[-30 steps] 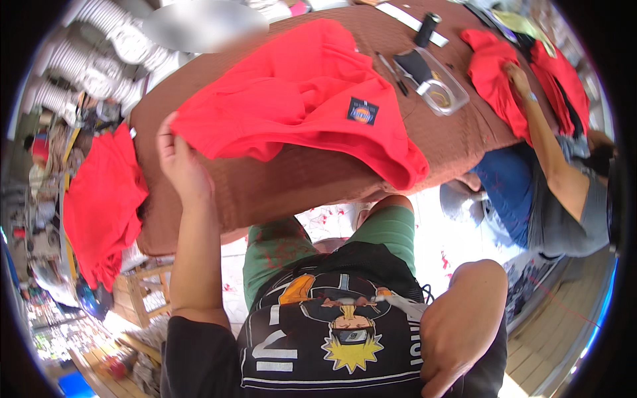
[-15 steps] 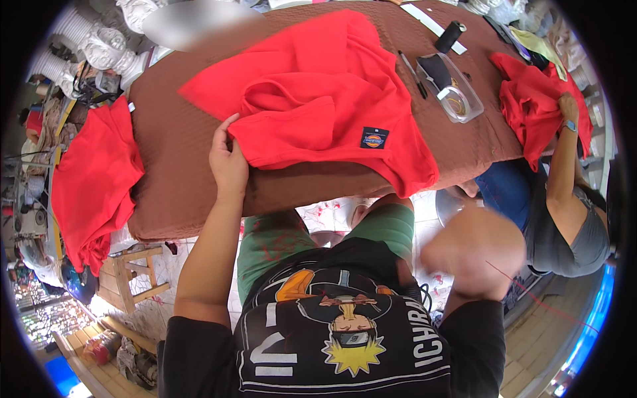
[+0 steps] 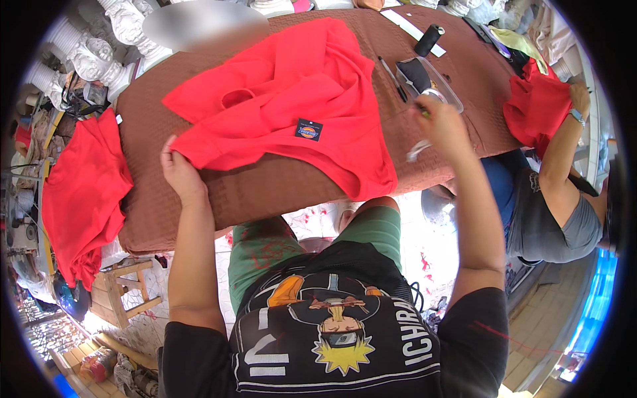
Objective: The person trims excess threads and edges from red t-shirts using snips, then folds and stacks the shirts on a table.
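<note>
The red garment [image 3: 279, 99] spreads rightward from the pinching left fingers [image 3: 166, 156].

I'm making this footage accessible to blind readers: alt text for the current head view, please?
A person's left hand holds a corner of a red garment spread on a brown-covered table, while the right hand is near a clear plastic container. At right, a co-worker's hand touches another red garment.
</note>
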A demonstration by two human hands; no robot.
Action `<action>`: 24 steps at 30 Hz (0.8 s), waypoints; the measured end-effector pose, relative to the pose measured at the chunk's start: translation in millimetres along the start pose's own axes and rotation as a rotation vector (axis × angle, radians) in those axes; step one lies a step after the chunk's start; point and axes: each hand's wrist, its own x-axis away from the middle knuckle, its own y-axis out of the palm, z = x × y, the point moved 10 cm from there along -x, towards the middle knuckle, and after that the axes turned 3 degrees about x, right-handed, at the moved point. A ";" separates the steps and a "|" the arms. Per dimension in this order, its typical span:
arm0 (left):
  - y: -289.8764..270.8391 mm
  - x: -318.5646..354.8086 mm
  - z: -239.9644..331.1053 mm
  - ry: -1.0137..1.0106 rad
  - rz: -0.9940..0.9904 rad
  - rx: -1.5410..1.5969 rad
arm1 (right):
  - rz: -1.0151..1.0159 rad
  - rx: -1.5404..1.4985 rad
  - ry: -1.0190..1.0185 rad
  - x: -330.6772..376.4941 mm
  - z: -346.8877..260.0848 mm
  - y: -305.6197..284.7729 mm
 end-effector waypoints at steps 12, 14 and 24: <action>13.2 5.5 -11.5 0.006 -0.093 -0.069 | 0.053 -0.106 0.253 17.3 155.7 -146.1; 12.0 3.2 -11.9 0.007 -0.101 -0.121 | -0.122 -0.307 0.238 25.5 97.1 -99.6; 28.4 24.3 8.8 -0.525 -0.506 -0.071 | -0.832 -0.412 0.139 72.3 -11.3 85.9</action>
